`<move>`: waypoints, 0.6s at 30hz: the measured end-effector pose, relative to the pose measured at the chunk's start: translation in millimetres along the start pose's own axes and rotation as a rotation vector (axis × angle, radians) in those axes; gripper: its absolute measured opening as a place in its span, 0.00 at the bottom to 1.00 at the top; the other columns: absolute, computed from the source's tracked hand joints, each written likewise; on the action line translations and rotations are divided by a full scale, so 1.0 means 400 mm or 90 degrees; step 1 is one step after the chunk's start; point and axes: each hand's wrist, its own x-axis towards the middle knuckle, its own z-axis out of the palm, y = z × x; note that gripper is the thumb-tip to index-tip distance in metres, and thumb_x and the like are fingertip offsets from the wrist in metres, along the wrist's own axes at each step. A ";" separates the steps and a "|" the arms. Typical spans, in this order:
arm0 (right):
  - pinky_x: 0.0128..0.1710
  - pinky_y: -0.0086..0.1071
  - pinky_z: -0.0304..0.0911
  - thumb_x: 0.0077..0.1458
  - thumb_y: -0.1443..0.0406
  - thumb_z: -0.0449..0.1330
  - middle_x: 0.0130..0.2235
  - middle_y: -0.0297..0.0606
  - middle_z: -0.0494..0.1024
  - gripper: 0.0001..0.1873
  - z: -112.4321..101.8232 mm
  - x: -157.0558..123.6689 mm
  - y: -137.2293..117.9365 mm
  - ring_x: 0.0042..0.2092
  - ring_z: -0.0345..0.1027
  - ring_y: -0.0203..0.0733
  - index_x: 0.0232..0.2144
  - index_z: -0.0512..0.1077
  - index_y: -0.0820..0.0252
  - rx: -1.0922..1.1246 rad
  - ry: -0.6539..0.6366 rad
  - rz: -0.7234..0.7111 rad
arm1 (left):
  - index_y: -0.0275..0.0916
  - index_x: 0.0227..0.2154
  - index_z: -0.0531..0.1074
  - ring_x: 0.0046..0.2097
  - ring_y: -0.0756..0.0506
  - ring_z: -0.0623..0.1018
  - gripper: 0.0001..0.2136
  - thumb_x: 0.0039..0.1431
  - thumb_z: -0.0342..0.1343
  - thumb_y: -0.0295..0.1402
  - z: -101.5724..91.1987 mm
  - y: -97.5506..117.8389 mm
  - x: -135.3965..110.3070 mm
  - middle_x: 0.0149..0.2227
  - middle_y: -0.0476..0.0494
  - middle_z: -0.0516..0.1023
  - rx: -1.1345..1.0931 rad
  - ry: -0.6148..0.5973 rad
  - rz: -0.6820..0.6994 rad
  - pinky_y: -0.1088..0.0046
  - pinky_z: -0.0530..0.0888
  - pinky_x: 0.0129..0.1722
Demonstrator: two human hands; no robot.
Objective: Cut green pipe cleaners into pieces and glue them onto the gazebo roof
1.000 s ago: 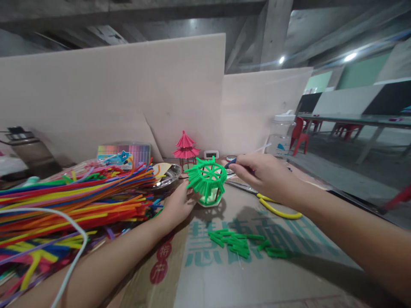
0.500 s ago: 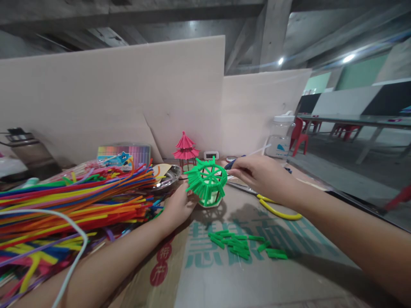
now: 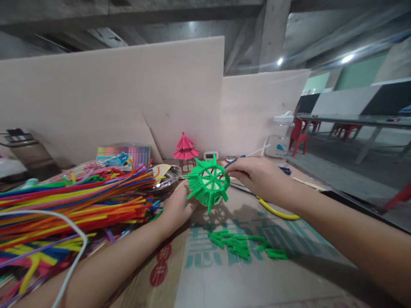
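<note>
A green pipe-cleaner pavilion roof [image 3: 208, 183], with spokes like a wheel, is tilted toward me above the cardboard sheet [image 3: 224, 273]. My left hand [image 3: 175, 207] grips its left side with closed fingers. My right hand [image 3: 257, 175] pinches its upper right rim and also holds a thin blue-handled tool [image 3: 233, 161]. Short green pipe-cleaner pieces [image 3: 244, 246] lie scattered on the cardboard just in front of the model.
A big heap of coloured pipe cleaners [image 3: 70, 201] fills the left. Behind stand a pink pavilion model [image 3: 185, 149], a marker box [image 3: 123, 155], a metal dish [image 3: 167, 175] and a plastic jar [image 3: 281, 137]. A yellow cord [image 3: 278, 211] lies under my right wrist.
The green roof has been lifted and tipped toward me, showing its spokes. My right hand moved left from beside it onto its rim. My left hand stays on its left side.
</note>
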 end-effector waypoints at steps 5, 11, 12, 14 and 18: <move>0.35 0.32 0.60 0.60 0.65 0.54 0.35 0.37 0.81 0.10 -0.003 0.000 0.000 0.36 0.72 0.41 0.35 0.76 0.56 -0.010 -0.004 0.013 | 0.39 0.51 0.67 0.57 0.39 0.70 0.19 0.56 0.51 0.28 0.007 -0.008 -0.004 0.54 0.37 0.71 -0.025 -0.012 -0.033 0.58 0.68 0.57; 0.27 0.30 0.52 0.63 0.58 0.51 0.29 0.39 0.78 0.18 -0.004 0.001 0.002 0.29 0.67 0.39 0.29 0.76 0.60 -0.024 -0.059 0.053 | 0.39 0.51 0.66 0.50 0.41 0.75 0.17 0.58 0.50 0.29 0.001 0.004 -0.002 0.46 0.41 0.77 -0.065 -0.007 -0.126 0.58 0.69 0.55; 0.28 0.30 0.53 0.63 0.58 0.50 0.30 0.39 0.79 0.18 -0.002 0.001 0.006 0.29 0.68 0.39 0.30 0.76 0.59 -0.008 -0.080 0.053 | 0.39 0.51 0.66 0.50 0.41 0.75 0.17 0.58 0.50 0.30 0.000 0.005 0.000 0.46 0.40 0.77 -0.083 0.000 -0.136 0.58 0.69 0.54; 0.30 0.30 0.55 0.63 0.58 0.51 0.32 0.39 0.80 0.17 0.004 -0.001 0.017 0.31 0.70 0.40 0.35 0.77 0.58 0.032 -0.126 0.053 | 0.38 0.50 0.67 0.51 0.40 0.75 0.15 0.59 0.51 0.32 0.002 0.005 0.004 0.50 0.39 0.75 -0.134 0.009 -0.139 0.58 0.69 0.54; 0.29 0.30 0.58 0.59 0.54 0.54 0.35 0.40 0.81 0.18 0.017 -0.007 0.041 0.32 0.72 0.42 0.43 0.76 0.57 0.076 -0.215 0.098 | 0.37 0.47 0.68 0.52 0.41 0.74 0.14 0.59 0.53 0.35 0.014 -0.007 0.008 0.51 0.38 0.75 -0.237 0.034 -0.139 0.59 0.69 0.54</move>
